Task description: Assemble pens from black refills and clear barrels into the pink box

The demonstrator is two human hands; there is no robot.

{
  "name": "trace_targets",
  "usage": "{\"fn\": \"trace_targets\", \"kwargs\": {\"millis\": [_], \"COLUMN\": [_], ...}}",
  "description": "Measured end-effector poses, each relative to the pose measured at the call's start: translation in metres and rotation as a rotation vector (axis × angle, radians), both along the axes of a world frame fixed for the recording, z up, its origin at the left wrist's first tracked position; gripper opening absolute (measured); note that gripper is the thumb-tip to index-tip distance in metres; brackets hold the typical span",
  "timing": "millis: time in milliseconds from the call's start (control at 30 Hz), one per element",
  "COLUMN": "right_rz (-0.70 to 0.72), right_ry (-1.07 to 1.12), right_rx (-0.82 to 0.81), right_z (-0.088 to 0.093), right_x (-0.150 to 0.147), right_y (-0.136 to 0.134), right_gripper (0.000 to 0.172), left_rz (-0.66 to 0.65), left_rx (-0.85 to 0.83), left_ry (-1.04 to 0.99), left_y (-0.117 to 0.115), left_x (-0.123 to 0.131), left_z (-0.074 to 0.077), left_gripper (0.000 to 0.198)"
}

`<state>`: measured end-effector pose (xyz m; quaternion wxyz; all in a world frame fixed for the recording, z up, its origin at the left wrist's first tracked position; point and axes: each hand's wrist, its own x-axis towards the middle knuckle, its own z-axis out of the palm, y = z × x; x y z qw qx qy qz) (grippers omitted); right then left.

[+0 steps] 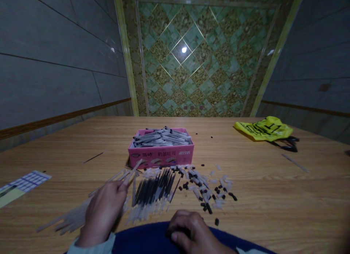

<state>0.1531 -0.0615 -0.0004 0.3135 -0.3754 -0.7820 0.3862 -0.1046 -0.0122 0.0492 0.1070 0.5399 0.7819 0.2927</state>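
Left hand (102,210) holds clear tubes (120,179) fanned just before the pink box (161,152)
Its grip is closed round the tubes. The right hand (191,234) is curled, contents unclear (too dark). Keeping the fan level should spare the refills (157,188) before the box; the tabletop (273,195) offers room right of it.

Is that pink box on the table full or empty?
Full: the open pink box holds a heap of pens rising above its rim.
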Motion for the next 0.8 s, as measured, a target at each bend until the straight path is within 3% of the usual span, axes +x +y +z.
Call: {"fn": "trace_targets", "kwargs": {"millis": [67,133,200,233,400,667,800], "right_rz": [-0.012,-0.014,-0.009,-0.004,0.061,0.089,0.111], "right_ry": [0.003,-0.016,-0.08,-0.129,-0.426,-0.6,-0.618], "right_rx": [-0.001,0.01,0.067,0.114,0.383,0.621,0.71], "right_z": [0.0,0.004,0.012,0.017,0.031,0.003,0.003], "right_x": [0.001,0.002,0.005,0.007,0.006,-0.014,-0.017], "right_y": [0.0,0.003,0.01,0.015,0.048,0.073,0.073], "right_gripper": [0.017,0.017,0.019,0.019,0.015,0.016,0.021], "left_rz": [-0.067,-0.151,-0.265,-0.286,-0.308,-0.386,-0.409], "left_rx": [0.125,0.215,0.197,0.182,0.139,0.158,0.167], "left_ry": [-0.362,-0.925,-1.476,-1.557,-1.667,-1.535,-1.498], "left_y": [0.004,0.007,0.008,0.008,0.008,0.004,0.003], "left_x": [0.01,0.024,0.04,0.047,0.071,0.093,0.095], "left_z": [-0.001,-0.003,-0.005,-0.007,-0.019,-0.034,-0.035], "left_gripper": [0.021,0.019,0.02,0.02,0.014,0.024,0.025]}}
